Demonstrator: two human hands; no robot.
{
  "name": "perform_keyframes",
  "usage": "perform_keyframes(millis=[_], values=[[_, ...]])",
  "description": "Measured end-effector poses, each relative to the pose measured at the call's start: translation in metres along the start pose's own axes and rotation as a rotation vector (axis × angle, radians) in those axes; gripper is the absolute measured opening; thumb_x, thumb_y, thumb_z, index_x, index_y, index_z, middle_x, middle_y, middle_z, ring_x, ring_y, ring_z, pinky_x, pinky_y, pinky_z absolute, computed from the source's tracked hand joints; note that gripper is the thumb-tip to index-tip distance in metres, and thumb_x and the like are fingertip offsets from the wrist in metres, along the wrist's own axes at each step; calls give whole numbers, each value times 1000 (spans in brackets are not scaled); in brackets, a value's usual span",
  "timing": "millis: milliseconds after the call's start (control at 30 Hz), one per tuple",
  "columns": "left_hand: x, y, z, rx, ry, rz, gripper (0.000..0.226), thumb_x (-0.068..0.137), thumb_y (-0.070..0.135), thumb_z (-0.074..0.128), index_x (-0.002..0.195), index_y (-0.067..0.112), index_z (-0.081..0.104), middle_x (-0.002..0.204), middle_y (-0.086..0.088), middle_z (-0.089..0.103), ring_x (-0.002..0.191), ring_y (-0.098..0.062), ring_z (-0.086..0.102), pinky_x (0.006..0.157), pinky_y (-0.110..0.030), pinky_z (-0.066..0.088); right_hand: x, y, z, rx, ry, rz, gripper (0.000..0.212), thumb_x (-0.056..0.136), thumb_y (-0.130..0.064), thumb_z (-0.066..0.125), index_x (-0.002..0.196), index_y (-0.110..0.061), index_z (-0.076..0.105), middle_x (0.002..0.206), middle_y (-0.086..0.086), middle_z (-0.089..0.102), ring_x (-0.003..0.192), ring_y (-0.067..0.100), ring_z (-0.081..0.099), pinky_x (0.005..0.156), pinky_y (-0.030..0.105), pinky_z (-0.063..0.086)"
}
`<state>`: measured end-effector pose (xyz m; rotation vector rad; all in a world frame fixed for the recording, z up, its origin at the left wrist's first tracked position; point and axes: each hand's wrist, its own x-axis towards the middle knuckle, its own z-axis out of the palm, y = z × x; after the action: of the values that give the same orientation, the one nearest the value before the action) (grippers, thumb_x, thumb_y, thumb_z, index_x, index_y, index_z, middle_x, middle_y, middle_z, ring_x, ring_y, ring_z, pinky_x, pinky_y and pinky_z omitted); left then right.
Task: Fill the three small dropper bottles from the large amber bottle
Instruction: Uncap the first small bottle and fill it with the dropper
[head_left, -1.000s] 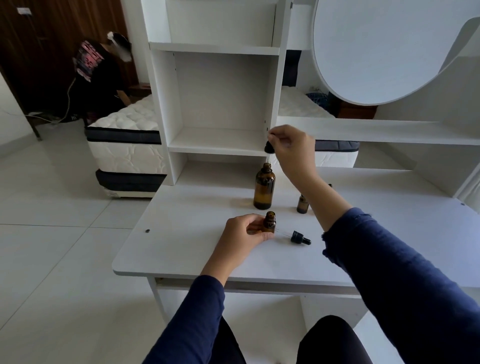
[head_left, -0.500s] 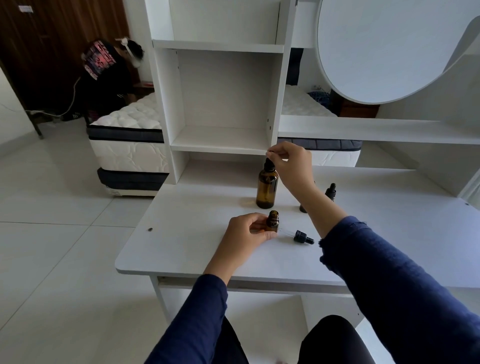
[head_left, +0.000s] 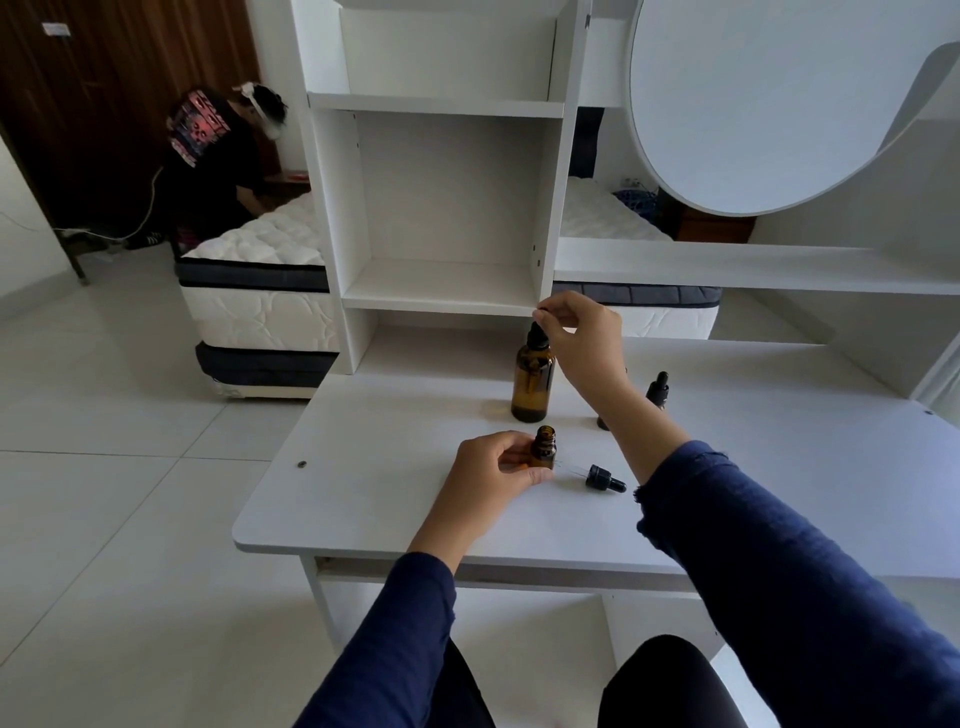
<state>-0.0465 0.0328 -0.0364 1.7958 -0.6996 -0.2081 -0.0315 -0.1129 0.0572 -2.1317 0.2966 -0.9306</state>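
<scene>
The large amber bottle (head_left: 531, 382) stands upright on the white desk (head_left: 395, 499). My right hand (head_left: 582, 338) pinches the black bulb of the large dropper (head_left: 538, 332), which sits in that bottle's neck. My left hand (head_left: 491, 470) grips an uncapped small amber bottle (head_left: 544, 448) standing on the desk. Its black dropper cap (head_left: 602, 478) lies on its side just to the right. A capped small bottle (head_left: 657, 389) stands behind my right forearm. Another small bottle (head_left: 602, 423) is mostly hidden by that forearm.
White shelving (head_left: 441, 208) rises at the back of the desk, with a round white panel (head_left: 769, 98) at the upper right. A small screw (head_left: 302, 464) lies on the desk's left part. A mattress (head_left: 260, 291) and a crouching person (head_left: 218, 156) are beyond, on the left.
My right hand has lowered the large dropper from above the large amber bottle down into its neck. My left hand has kept its hold on the small bottle.
</scene>
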Motion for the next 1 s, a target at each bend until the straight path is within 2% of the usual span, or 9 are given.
perform_keyframes(millis=[167, 233, 333, 400, 500, 633, 733, 900, 1000], values=[[-1, 0, 1, -6, -2, -4, 33, 73, 16, 78, 105, 10, 69, 99, -1, 73, 93, -10, 68, 92, -24, 52, 1, -4, -3, 33, 42, -5, 16, 89, -11, 58, 101, -5, 67, 97, 8, 69, 87, 14, 61, 77, 16, 45], [-1, -1, 1, -7, -4, -4, 34, 73, 18, 79, 104, 11, 69, 99, 0, 73, 93, -10, 68, 92, -25, 52, 3, -9, -6, 61, 72, -13, 16, 90, -10, 56, 101, -4, 66, 98, 9, 69, 87, 13, 60, 77, 13, 45], [-1, -1, 0, -7, -8, -4, 33, 73, 17, 79, 103, 12, 69, 99, 0, 73, 93, -11, 68, 92, -25, 51, 8, -20, -13, 91, 127, -52, 15, 90, -9, 56, 100, -5, 66, 94, 8, 69, 85, 14, 61, 79, 18, 48], [-1, -1, 0, -20, -7, -1, 30, 73, 15, 79, 101, 13, 69, 97, 1, 73, 93, -11, 68, 91, -23, 51, 12, -28, -20, 131, 166, -82, 13, 90, -9, 57, 98, -6, 67, 91, 5, 68, 85, 13, 63, 78, 16, 50], [-1, 1, -1, -43, -10, -1, 28, 73, 12, 78, 99, 13, 69, 94, 1, 72, 92, -12, 68, 89, -19, 50, 14, -41, -32, 178, 214, -139, 14, 90, -10, 57, 99, -6, 66, 90, 0, 66, 82, 6, 61, 72, 6, 48], [-2, 1, -1, -51, -11, 10, 26, 73, 11, 78, 97, 15, 69, 93, 2, 73, 90, -10, 68, 88, -18, 50, 10, -53, -50, 229, 289, -214, 13, 90, -8, 56, 98, -4, 65, 84, -1, 65, 73, -10, 60, 71, 7, 49], [-3, 1, -2, -30, -13, 20, 27, 74, 12, 77, 99, 15, 69, 95, 3, 72, 90, -7, 67, 86, -15, 50, 3, -56, -60, 261, 323, -237, 12, 90, -9, 57, 97, -5, 65, 85, -1, 65, 75, -6, 60, 72, 9, 49], [-3, 3, -2, -1, -11, 41, 26, 74, 11, 77, 99, 15, 69, 90, 9, 70, 78, 12, 63, 77, -4, 47, -19, -44, -65, 293, 282, -166, 11, 90, -11, 57, 96, -6, 65, 88, 2, 66, 84, 14, 64, 75, 19, 53], [-3, 2, -2, 18, -6, 47, 24, 75, 12, 77, 96, 18, 68, 88, 11, 69, 77, 13, 63, 76, -2, 46, -34, -31, -61, 300, 254, -125, 10, 90, -11, 58, 95, -7, 65, 85, 0, 66, 80, 7, 62, 75, 18, 52]])
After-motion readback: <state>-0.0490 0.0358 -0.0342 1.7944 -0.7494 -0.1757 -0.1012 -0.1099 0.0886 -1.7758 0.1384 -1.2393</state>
